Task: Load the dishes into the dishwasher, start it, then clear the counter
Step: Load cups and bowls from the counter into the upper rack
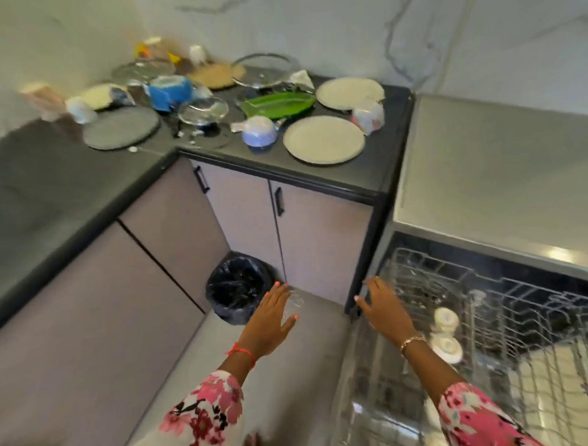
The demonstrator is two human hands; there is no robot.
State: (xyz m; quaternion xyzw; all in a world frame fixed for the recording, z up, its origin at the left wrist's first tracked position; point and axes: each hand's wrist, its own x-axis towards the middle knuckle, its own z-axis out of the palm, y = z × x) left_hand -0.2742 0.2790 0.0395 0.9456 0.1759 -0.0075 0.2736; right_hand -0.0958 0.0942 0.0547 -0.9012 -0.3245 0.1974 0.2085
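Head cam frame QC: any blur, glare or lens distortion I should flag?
Head view: motion blur smears the clutter at the back of the counter, worst on the beige object far left; wide-angle bowing curves the counter's front edge; a small glare spot sits on the dishwasher top; the clear glass in the left hand barely reads against the grey floor.

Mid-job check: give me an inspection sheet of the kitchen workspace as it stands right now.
Surface: black counter, crowded toward the corner.
Job's things: near plate, far plate, green dish, blue pot, glass lid on it; white cups in dishwasher rack.
Clutter: small scraps among dishes.
Hands: left hand holds clear glass; right hand open by rack.
Cables: nothing seen.
Surroundings: lined bin, cabinets.
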